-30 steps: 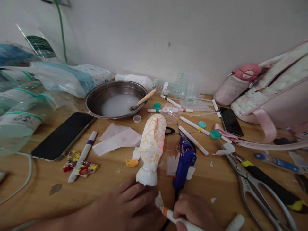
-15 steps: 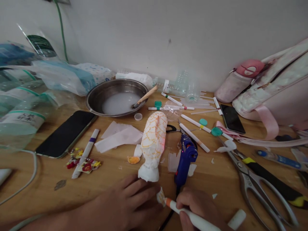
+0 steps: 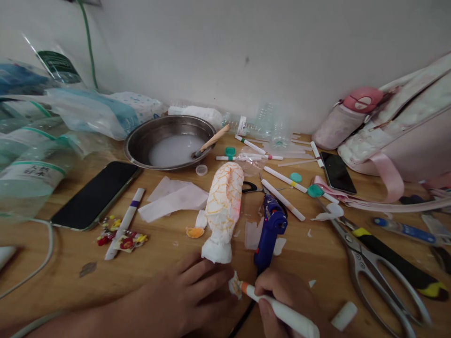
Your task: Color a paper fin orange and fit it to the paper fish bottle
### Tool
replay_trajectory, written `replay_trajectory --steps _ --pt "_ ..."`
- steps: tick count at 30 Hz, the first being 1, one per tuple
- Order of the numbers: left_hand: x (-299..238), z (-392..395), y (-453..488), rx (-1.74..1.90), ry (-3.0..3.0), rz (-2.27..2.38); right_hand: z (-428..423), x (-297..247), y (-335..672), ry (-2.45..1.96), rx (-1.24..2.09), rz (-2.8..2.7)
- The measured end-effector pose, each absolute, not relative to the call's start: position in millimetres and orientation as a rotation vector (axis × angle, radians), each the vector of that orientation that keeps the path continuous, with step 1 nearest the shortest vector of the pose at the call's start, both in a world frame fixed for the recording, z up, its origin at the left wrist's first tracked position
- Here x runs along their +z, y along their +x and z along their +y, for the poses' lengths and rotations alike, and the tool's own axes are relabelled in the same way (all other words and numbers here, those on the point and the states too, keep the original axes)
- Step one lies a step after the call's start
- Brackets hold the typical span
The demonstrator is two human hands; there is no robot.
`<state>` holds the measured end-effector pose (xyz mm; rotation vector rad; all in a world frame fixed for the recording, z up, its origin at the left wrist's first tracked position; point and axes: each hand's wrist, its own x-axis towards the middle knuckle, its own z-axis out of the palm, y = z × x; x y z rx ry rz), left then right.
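My right hand [image 3: 287, 298] is closed round a white marker [image 3: 282, 312] with an orange tip end. Its tip touches a small white piece [image 3: 235, 285] with orange lines. The fingers of my left hand [image 3: 199, 293] bend over that piece and hold its left edge; their tips are partly hidden. Just beyond lies a white fish-shaped form [image 3: 223, 211] with orange scale lines, its tail end close to my left fingers. A small orange-coloured piece [image 3: 195, 232] rests left of it. The blue glue gun [image 3: 270, 230] lies to its right, its cord running below my right hand.
A metal bowl [image 3: 128, 150] of cloudy liquid stands behind, a wooden-handled tool in it. Large scissors [image 3: 366, 263] and a marker cap [image 3: 344, 316] lie right. A black phone [image 3: 97, 195] and beaded trinkets [image 3: 121, 237] lie left. Several markers and plastic bottles are farther back.
The marker has shifted slightly with my right hand, its tip still at the small piece. My left hand stays nearly in place. The whole view has moved a little.
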<state>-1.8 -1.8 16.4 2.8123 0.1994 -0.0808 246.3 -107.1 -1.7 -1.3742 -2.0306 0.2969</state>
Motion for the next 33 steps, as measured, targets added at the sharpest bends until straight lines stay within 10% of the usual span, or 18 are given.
replay_trajectory --steps 33 --pt "24.1 2.0 -0.5 -0.027 3.006 0.065 -99.4 -20.6 251.5 -1.146 0.343 -1.952"
